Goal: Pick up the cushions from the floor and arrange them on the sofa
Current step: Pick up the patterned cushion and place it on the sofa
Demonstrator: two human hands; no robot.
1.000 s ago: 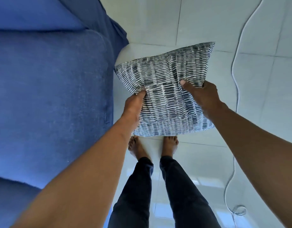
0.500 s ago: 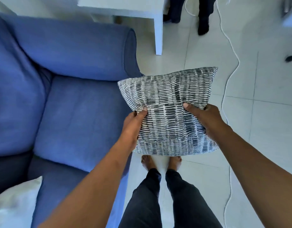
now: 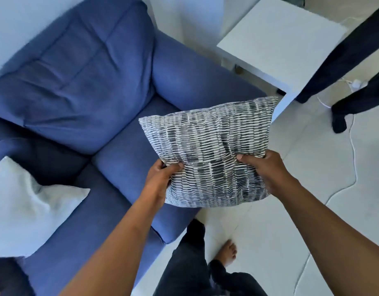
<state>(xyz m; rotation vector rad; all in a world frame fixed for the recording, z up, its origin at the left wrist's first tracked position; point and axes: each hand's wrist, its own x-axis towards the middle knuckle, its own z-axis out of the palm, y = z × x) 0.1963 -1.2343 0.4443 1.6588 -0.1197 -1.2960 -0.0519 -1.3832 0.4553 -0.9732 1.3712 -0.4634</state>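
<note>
While both arms reach forward, the patterned cushion [image 3: 207,150] hangs in the air above the front edge of the sofa [image 3: 111,86], near its right armrest, part of it over the seat and part over the floor [image 3: 312,189]; it touches nothing but the hands. The left hand [image 3: 158,182] is closed on the cushion's lower left side, thumb pressed on the top face and fingers tucked beneath; the right hand [image 3: 267,169] is closed on the lower right side in the same way, thumb on top, the fabric bunched between the two grips. The cushion's far edge tilts up and away toward the white table [image 3: 278,39], which stands beside the armrest's outer side. A white cushion [image 3: 24,206] lies on the sofa's seat toward the left edge of the view, leaning against the back, well apart from the patterned one. Below the held cushion, the person's dark trouser legs [image 3: 193,263] and one bare foot [image 3: 226,253] stand on the pale tiles just beside the sofa's front edge; a thin white cable [image 3: 353,150] trails across the floor to the right; another person's dark trouser legs [image 3: 344,52] stand past the table's right corner.
</note>
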